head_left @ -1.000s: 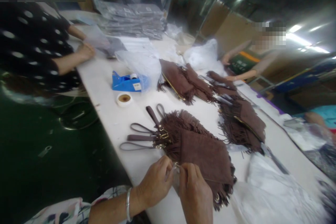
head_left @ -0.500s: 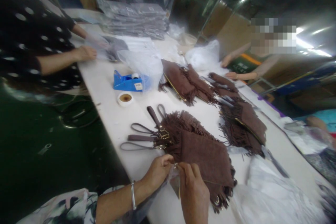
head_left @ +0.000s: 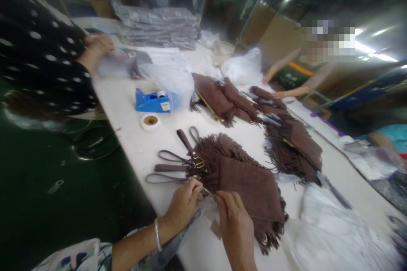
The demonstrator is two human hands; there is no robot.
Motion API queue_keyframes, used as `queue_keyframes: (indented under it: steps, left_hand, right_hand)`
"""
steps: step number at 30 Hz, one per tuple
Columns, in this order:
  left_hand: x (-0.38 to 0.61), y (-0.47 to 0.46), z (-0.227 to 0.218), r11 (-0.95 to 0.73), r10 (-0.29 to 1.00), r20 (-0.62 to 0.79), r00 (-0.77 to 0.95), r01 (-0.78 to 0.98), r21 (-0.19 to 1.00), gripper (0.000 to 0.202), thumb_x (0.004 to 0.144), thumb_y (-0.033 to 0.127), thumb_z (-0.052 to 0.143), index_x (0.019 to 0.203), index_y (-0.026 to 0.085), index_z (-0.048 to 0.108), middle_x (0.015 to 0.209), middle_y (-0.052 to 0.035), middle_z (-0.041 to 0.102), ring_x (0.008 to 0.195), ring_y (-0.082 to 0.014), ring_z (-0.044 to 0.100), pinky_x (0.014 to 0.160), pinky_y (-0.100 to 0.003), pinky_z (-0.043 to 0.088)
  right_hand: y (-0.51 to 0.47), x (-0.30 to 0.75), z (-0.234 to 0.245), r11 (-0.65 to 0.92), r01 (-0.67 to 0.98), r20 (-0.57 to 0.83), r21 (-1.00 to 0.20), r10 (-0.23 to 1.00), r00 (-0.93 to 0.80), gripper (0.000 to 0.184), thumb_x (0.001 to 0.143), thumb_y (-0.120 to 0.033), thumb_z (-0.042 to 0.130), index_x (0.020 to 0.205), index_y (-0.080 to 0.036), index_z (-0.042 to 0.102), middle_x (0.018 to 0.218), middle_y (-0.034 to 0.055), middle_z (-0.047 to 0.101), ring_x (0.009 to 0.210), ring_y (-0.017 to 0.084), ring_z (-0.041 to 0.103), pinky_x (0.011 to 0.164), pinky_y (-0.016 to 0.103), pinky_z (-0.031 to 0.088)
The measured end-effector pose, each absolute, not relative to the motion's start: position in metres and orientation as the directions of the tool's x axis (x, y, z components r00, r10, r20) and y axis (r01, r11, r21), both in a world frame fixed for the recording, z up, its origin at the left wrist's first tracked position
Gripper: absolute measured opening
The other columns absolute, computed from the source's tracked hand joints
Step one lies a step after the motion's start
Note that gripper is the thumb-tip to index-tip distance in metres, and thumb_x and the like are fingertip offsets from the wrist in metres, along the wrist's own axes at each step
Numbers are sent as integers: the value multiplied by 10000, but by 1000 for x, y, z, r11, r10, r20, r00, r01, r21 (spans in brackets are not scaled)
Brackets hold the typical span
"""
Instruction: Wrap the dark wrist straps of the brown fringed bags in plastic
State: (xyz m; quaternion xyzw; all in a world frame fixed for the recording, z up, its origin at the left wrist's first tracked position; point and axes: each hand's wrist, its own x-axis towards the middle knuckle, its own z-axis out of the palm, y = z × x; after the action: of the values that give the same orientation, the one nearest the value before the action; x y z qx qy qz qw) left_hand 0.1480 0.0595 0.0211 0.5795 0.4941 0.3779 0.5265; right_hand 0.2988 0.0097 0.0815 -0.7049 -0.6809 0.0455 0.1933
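A stack of brown fringed suede pouches (head_left: 248, 186) with wrist straps (head_left: 168, 167) lies at the near end of the white table (head_left: 133, 135). My left hand (head_left: 184, 205) and my right hand (head_left: 233, 224) are both pinched shut at the near corner of the top pouch. A thin string or wire runs between them, and a clear plastic film (head_left: 178, 241) hangs below my hands. What each pinch holds is too small to name.
More brown fringed pouches (head_left: 222, 99) (head_left: 295, 148) lie further along the table. A blue tape dispenser (head_left: 152, 100) and a tape roll (head_left: 150, 121) sit mid-table. Clear bags (head_left: 173, 78), a grey packet stack (head_left: 159, 25), and white plastic (head_left: 330, 228) lie around. One person (head_left: 47, 63) works at left, another (head_left: 295, 80) at right.
My hands moved slightly apart, the left one up toward the strap clasps. The person at left drew both hands back toward the far end of the table.
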Motion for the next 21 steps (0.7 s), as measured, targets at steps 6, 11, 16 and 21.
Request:
queue_keyframes:
  steps: [6, 11, 16, 21]
  left_hand:
    - [150, 68, 39, -78, 966, 27, 257, 190, 979, 224, 961, 327, 423, 916, 213, 610, 792, -19, 636, 757, -181, 593, 714, -273, 424]
    - [155, 73, 48, -67, 963, 35, 268, 110, 992, 215, 941, 320, 455, 890, 203, 628, 743, -12, 628, 717, -170, 590, 704, -268, 438]
    - [159, 72, 43, 192, 932, -113, 344, -206, 959, 286, 868, 276, 552, 1138, 180, 543, 933, -38, 641, 672, -135, 607, 654, -262, 489]
    - [167, 71, 37, 329, 862, -173, 476, -267, 906, 350, 733, 222, 692, 1058, 145, 588, 886, -41, 651, 623, -112, 581, 591, -231, 474]
  right_hand:
    - [24, 292, 92, 42, 946, 123, -322, 992, -2, 252, 968, -205, 407, 1050, -215, 645, 933, 33, 617, 743, 130, 639, 658, 209, 449]
    - [27, 294, 89, 43, 924, 120, -380, 993, 3, 261, 957, -182, 403, 952, -202, 664, 874, 28, 623, 709, 121, 622, 639, 204, 428]
    - [22, 303, 82, -9, 743, 117, -669, 986, 117, 235, 929, -252, 456, 904, -188, 681, 856, 41, 667, 765, 151, 629, 706, 233, 469]
    - [19, 310, 81, -123, 525, -11, -842, 977, 211, 251, 895, -345, 520, 927, -183, 708, 833, 40, 697, 745, 169, 640, 659, 241, 490]
